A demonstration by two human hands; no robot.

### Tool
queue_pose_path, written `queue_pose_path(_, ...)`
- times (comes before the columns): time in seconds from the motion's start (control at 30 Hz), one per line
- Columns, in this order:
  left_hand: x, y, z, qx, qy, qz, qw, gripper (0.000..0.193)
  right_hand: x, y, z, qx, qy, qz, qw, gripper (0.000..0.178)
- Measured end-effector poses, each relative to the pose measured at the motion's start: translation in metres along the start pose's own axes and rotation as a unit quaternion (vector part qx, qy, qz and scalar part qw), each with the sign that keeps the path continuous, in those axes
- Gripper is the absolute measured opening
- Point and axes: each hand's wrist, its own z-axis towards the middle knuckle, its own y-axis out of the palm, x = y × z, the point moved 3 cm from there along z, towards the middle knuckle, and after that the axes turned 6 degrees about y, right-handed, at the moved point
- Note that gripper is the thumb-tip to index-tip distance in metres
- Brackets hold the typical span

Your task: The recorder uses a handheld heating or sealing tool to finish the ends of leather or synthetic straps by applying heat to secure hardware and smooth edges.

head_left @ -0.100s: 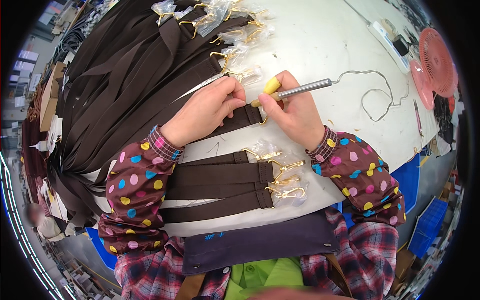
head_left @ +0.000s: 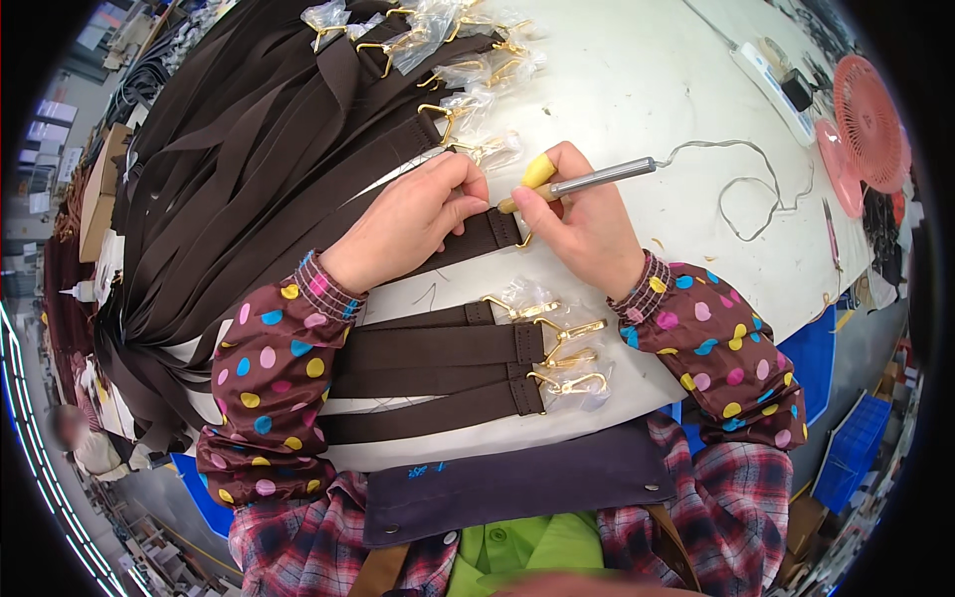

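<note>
My right hand (head_left: 587,224) grips a slim soldering-iron-like pen (head_left: 607,176) with a metal body and a cord at its back end. A yellow cover (head_left: 539,169) sits on the index fingertip. The pen's brass-coloured front points left, close to my left hand (head_left: 410,214). My left thumb and index finger are pinched together over the stitched end of a dark brown strap (head_left: 485,235); whatever lies between them is too small to tell. Part of a gold clip (head_left: 526,240) shows at that strap's end, beside my right hand.
Several finished-looking strap ends (head_left: 438,345) with gold snap hooks (head_left: 575,384) in clear plastic lie nearer me. A large heap of brown straps (head_left: 239,169) fills the left. On the white table (head_left: 637,90) are a power strip (head_left: 776,95), a pink fan (head_left: 868,124) and the looped cord (head_left: 731,187).
The pen's back end has shifted very slightly left and down. My left hand and the straps look unchanged.
</note>
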Motion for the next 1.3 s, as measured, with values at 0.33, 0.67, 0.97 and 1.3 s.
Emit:
queue_pose_path(0.33,-0.001,0.0,0.0,0.001,0.014,0.001,1.0,0.009,0.001,0.002,0.001,0.005,-0.01,-0.015,1.0,0.022)
queue_pose_path(0.67,-0.001,0.0,-0.003,0.008,0.006,-0.02,1.0,0.015,-0.004,-0.002,-0.002,-0.007,0.009,0.019,1.0,0.018)
queue_pose_path(0.97,0.012,0.011,-0.021,0.087,0.092,0.344,0.93,0.038,-0.008,-0.026,0.0,-0.021,-0.252,-0.264,0.931,0.017)
queue_pose_path(1.3,0.044,-0.005,-0.055,0.037,0.015,0.12,0.992,0.024,-0.052,-0.026,-0.028,-0.08,-0.243,-0.185,0.949,0.028)
